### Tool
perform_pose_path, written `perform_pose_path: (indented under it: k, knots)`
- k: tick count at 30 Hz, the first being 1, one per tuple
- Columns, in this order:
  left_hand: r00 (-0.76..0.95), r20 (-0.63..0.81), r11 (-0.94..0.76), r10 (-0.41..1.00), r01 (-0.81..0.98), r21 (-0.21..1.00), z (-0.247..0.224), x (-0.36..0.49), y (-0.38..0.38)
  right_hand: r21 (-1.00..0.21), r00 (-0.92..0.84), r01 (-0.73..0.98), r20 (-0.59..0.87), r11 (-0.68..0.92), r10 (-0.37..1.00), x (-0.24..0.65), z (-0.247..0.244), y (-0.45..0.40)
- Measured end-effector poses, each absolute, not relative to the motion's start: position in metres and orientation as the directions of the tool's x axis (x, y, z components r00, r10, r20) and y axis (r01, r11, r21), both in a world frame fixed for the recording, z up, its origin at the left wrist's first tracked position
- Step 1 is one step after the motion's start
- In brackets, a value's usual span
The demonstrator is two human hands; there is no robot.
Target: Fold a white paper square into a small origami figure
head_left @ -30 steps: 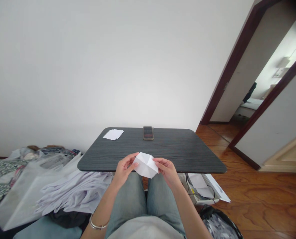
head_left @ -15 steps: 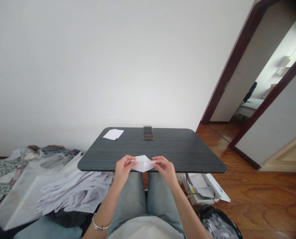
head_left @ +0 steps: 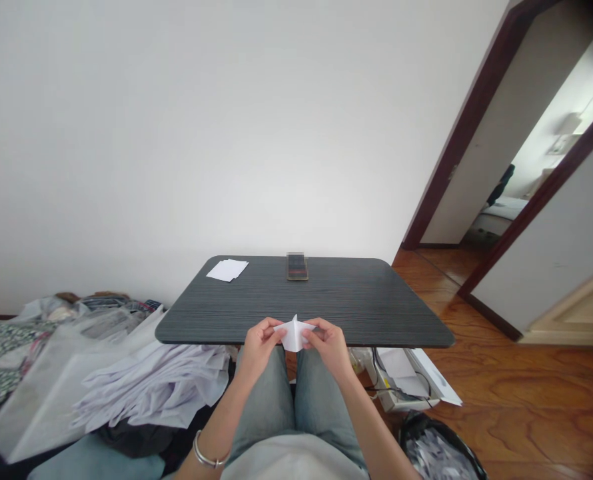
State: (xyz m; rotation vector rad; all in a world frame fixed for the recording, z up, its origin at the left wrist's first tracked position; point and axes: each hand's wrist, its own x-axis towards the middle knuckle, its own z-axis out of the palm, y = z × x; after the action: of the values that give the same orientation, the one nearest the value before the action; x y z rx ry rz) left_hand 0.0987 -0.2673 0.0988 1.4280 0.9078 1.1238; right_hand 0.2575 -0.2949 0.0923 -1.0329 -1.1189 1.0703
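Note:
A small piece of folded white paper (head_left: 293,337) is held up over the near edge of the dark table (head_left: 256,300). Its middle is creased, with a narrow point standing up at the top. My left hand (head_left: 261,340) pinches its left side between thumb and fingers. On the other side my right hand (head_left: 327,339) pinches the right edge in the same way. Some of the paper is hidden behind both thumbs.
White paper sheets (head_left: 227,270) lie at the table's far left corner. A dark phone-like object on a stand (head_left: 297,267) is at the back middle. Folded clothes (head_left: 151,383) are piled at left; a box with cables (head_left: 401,380) and a black-bagged bin (head_left: 439,450) stand at right.
My hands have come closer together, the left one moving right. The paper between them has gone from spread fairly flat to bent along its middle, with a point sticking up.

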Motion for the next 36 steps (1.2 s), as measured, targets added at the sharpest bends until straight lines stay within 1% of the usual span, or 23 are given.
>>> perform_pose_path:
  k: [4,7,10,14,16,18,20,22,31,36]
  knots:
    - [0.284,0.185,-0.208,0.941,0.052,0.977,0.097,0.100,-0.267,-0.984,0.079,-0.080,0.155,0.162,0.985,0.257,0.092,-0.295]
    - [0.256,0.235,-0.275,0.938,0.135,0.952,0.097,0.101,-0.266,-0.986,0.079,-0.030,0.163,0.165,0.984,0.258,0.089,-0.295]
    - [0.224,0.294,-0.336,0.929,0.174,0.926,0.097,0.101,-0.265,-0.982,0.039,0.074,0.175,0.172,0.984,0.260,0.087,-0.294]
    - [0.220,0.317,-0.357,0.923,0.179,0.917,0.097,0.102,-0.265,-0.958,-0.011,0.205,0.203,0.201,0.979,0.262,0.087,-0.295]
    - [0.243,0.294,-0.338,0.924,0.165,0.926,0.095,0.103,-0.265,-0.948,-0.026,0.226,0.224,0.224,0.974,0.262,0.087,-0.296]
    - [0.280,0.238,-0.281,0.930,0.127,0.951,0.093,0.104,-0.266,-0.940,-0.023,0.234,0.248,0.247,0.968,0.262,0.088,-0.295]
    - [0.310,0.177,-0.207,0.934,0.069,0.976,0.091,0.107,-0.267,-0.934,-0.009,0.243,0.269,0.263,0.963,0.262,0.087,-0.294]
    - [0.327,0.145,-0.155,0.934,0.005,0.988,0.089,0.110,-0.268,-0.929,0.008,0.248,0.285,0.274,0.958,0.261,0.086,-0.293]
    - [0.397,0.078,-0.011,0.914,-0.169,0.985,0.099,0.112,-0.275,-0.928,0.021,0.243,0.295,0.281,0.955,0.261,0.083,-0.291]
    - [0.388,0.061,-0.004,0.920,-0.146,0.989,0.099,0.111,-0.275,-0.942,0.083,0.215,0.280,0.257,0.956,0.261,0.079,-0.289]
